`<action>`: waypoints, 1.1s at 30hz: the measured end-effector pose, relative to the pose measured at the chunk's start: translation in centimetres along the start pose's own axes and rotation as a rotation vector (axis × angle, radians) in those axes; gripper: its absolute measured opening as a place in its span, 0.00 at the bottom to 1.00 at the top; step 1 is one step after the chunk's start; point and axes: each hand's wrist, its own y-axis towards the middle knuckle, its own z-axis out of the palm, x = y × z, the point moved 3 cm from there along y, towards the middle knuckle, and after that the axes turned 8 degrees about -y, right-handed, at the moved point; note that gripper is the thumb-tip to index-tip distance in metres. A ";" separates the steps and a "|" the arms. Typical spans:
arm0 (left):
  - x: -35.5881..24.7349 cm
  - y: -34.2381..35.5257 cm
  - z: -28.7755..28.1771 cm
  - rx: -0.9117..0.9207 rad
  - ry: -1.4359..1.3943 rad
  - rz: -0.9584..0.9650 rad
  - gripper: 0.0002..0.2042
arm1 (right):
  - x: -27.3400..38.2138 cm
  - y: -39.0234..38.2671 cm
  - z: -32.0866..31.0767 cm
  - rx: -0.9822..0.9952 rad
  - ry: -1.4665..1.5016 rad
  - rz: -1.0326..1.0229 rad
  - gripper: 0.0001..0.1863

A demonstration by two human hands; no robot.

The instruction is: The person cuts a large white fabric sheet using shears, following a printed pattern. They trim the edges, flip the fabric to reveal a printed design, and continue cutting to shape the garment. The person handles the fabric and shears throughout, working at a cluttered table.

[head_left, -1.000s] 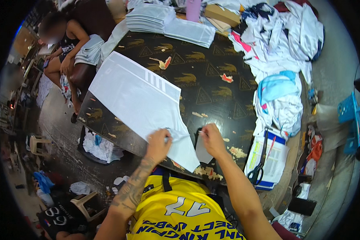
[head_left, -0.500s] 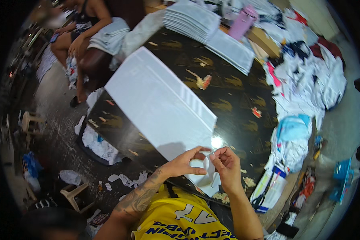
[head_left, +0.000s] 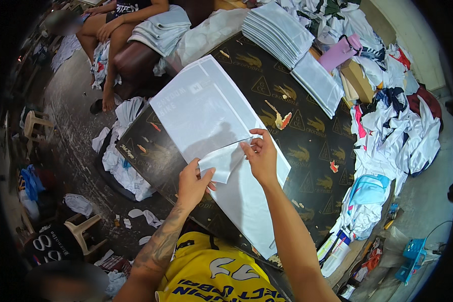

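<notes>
A dark, gold-printed table (head_left: 312,186) filled the middle of the view, with a large white fabric panel (head_left: 199,121) spread slantwise across it toward the near edge. A stack of folded white cloths (head_left: 279,35) stood at the far side, next to a lower folded pile (head_left: 317,83). Over the panel's middle, the left hand (head_left: 192,183) gripped the near-left end of a small white piece (head_left: 224,162), thumb on top, while the right hand (head_left: 260,157) pinched its far-right corner between thumb and fingers. Whether that piece was loose or joined to the panel could not be told. The step in hand seemed to be lining the piece up on the panel; the next move appeared to call for keeping its edge taut and straight, then smoothing it flat.
</notes>
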 end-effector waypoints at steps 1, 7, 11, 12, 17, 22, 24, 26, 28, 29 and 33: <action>0.2 0.0 -0.1 -0.038 0.121 0.024 0.18 | -0.9 0.3 0.0 -0.057 -0.068 -0.026 0.24; 4.0 -6.4 2.4 -0.094 0.532 0.270 0.26 | -8.5 -9.9 -9.1 -0.144 -0.274 0.091 0.17; 6.9 -12.6 8.8 0.400 0.706 0.694 0.16 | -12.6 -23.2 -15.2 -0.229 -0.471 0.228 0.23; 7.6 -13.6 10.3 0.506 0.735 0.749 0.16 | -13.6 -26.2 -15.9 -0.297 -0.543 0.353 0.24; 10.0 -17.0 14.2 0.710 0.870 0.810 0.22 | -17.2 -33.1 -16.5 -0.239 -0.669 0.117 0.23; 11.4 -17.0 15.1 0.662 0.997 0.905 0.25 | -19.7 -34.4 -17.0 -0.426 -0.568 0.260 0.17; 11.3 -16.5 16.1 0.682 1.045 1.017 0.19 | -18.4 -33.7 -16.3 -0.424 -0.706 0.124 0.16; 10.9 -16.5 16.8 0.693 1.160 1.043 0.16 | -16.1 -32.6 -16.1 -0.348 -0.831 0.042 0.16; 9.6 -17.5 16.2 0.684 0.917 0.897 0.12 | -14.2 -31.3 -17.8 -0.120 -0.379 0.377 0.15; 8.8 -18.6 15.3 0.667 0.719 0.820 0.11 | -12.1 -30.5 -18.4 -0.109 -0.030 0.347 0.15; 5.0 -22.2 7.9 0.345 0.203 0.427 0.07 | -1.1 -24.2 -19.9 0.097 -0.042 0.018 0.09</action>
